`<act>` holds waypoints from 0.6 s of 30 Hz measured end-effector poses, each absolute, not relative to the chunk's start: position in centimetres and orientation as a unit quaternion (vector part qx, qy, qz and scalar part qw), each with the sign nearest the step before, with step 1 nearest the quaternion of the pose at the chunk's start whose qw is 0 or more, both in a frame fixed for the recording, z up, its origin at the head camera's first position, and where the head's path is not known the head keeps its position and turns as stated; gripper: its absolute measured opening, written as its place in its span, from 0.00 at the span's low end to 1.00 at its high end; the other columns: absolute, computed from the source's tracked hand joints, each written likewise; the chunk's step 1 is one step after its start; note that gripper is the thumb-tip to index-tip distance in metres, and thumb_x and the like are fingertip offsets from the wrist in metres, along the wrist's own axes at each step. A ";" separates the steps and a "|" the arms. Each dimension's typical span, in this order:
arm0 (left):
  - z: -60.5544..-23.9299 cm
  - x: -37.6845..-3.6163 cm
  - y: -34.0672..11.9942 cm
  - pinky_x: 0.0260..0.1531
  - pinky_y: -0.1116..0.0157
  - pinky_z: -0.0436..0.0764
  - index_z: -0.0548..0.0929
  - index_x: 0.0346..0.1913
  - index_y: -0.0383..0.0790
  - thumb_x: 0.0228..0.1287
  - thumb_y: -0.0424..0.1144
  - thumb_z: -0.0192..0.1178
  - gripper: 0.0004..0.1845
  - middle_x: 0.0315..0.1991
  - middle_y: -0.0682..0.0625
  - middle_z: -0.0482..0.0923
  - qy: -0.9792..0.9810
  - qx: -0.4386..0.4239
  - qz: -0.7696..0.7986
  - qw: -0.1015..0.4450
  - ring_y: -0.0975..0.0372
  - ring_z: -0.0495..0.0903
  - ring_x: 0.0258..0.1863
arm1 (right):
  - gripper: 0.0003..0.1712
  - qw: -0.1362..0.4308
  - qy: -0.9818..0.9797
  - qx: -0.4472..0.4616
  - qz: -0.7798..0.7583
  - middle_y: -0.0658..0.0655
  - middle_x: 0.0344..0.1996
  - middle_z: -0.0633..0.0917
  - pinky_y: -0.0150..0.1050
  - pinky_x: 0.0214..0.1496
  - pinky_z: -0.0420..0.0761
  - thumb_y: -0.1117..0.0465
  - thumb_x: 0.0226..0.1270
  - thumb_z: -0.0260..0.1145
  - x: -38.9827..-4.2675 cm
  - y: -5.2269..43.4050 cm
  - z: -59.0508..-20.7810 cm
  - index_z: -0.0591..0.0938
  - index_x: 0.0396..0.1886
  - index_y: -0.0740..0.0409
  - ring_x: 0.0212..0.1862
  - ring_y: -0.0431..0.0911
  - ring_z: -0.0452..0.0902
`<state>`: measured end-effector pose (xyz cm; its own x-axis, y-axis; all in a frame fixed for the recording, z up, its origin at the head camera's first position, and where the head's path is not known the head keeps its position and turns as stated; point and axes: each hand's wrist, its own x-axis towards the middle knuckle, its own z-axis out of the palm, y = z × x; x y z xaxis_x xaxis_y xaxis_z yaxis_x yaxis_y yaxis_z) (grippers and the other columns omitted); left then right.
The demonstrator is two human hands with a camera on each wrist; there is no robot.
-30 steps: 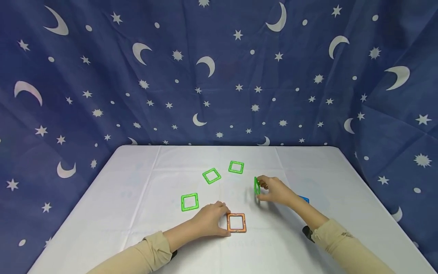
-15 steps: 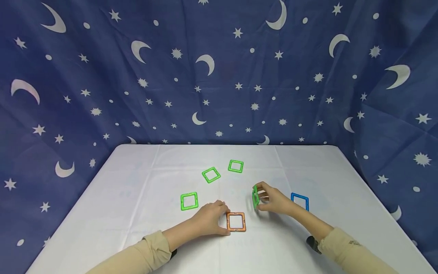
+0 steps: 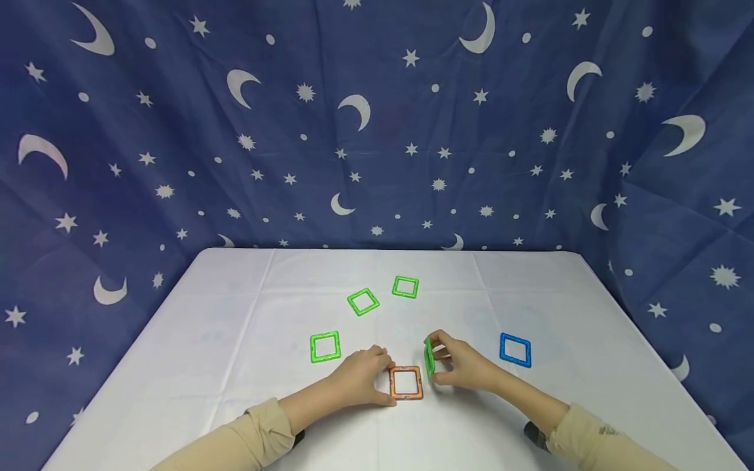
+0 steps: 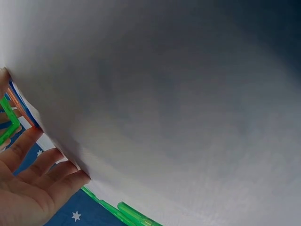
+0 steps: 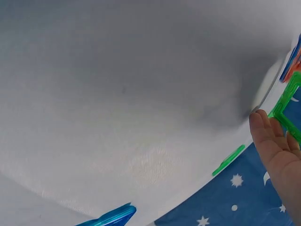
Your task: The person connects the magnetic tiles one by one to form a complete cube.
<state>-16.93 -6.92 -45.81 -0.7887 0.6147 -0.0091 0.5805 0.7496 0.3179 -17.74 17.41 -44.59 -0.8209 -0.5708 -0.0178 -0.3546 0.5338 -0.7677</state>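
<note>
An orange square magnetic tile (image 3: 406, 396) with an open centre lies flat at the table's near middle. In the left wrist view a blue tile (image 4: 26, 107) shows as a thin layer right under it. My left hand (image 3: 360, 378) holds this pair at its left side, thumb at the near corner and index finger at the far corner. Just to the right, my right hand (image 3: 465, 366) pinches a green square tile (image 3: 429, 360) between thumb and fingers. That tile stands upright on edge, close to the orange one's right side.
Three green tiles lie flat: one on the left (image 3: 313, 348), one farther back (image 3: 369, 309), and one at the back middle (image 3: 404, 296). A blue tile (image 3: 503, 348) lies right of my right hand. Beyond the white table (image 3: 235, 275) hangs a star-and-moon curtain (image 3: 389, 196).
My right hand has brought the upright green tile nearer and leftward, up beside the orange tile. The blue tile at right, earlier mostly covered by my arm, now shows whole. My left hand stays put.
</note>
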 end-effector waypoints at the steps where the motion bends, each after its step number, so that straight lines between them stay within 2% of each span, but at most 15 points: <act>1: -45.8 -16.9 -6.9 0.51 0.58 0.79 0.82 0.48 0.43 0.42 0.57 0.73 0.31 0.52 0.44 0.78 0.934 0.321 0.149 0.055 0.53 0.80 0.49 | 0.32 0.135 0.865 -0.270 -0.402 0.66 0.51 0.77 0.50 0.56 0.77 0.68 0.51 0.70 -17.6 17.4 -44.6 0.67 0.55 0.69 0.53 0.61 0.77; 12: -45.9 -16.8 -6.8 0.52 0.57 0.79 0.82 0.49 0.43 0.42 0.58 0.73 0.32 0.53 0.44 0.78 0.936 0.316 0.144 0.049 0.52 0.79 0.51 | 0.31 0.127 0.868 -0.279 -0.391 0.66 0.50 0.79 0.49 0.55 0.78 0.67 0.50 0.71 -16.6 17.1 -44.8 0.69 0.53 0.70 0.53 0.62 0.77; 18: -45.8 -16.8 -6.7 0.53 0.55 0.77 0.82 0.49 0.44 0.42 0.58 0.73 0.31 0.55 0.43 0.77 0.937 0.308 0.151 0.060 0.51 0.78 0.53 | 0.30 0.113 0.877 -0.286 -0.370 0.63 0.49 0.82 0.54 0.60 0.72 0.66 0.49 0.71 -16.4 17.1 -45.2 0.70 0.52 0.66 0.54 0.59 0.77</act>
